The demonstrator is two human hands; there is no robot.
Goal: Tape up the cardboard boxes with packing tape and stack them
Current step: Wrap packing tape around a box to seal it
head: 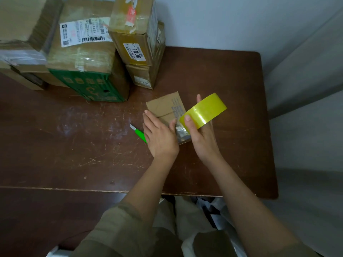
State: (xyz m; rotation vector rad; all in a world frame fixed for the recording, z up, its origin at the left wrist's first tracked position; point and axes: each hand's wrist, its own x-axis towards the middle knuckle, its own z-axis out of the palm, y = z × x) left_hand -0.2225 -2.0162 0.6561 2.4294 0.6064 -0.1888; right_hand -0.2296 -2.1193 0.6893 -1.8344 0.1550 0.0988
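A small brown cardboard box point(167, 108) lies on the dark wooden table point(74, 145), right of centre. My left hand point(159, 134) rests on the box's near left side, fingers straight, its thumb touching the clear tape stuck to the box's near end. My right hand point(202, 134) grips a yellow roll of packing tape point(204, 110) held just above the box's right edge, thumb on the roll's near face. A short strip of tape point(181, 131) runs from the roll down to the box.
A green utility knife point(139, 133) lies on the table just left of my left hand. Taped boxes point(87, 58) are stacked at the back left, with two smaller stacked boxes point(141, 43) beside them. A grey wall borders the table's right and back.
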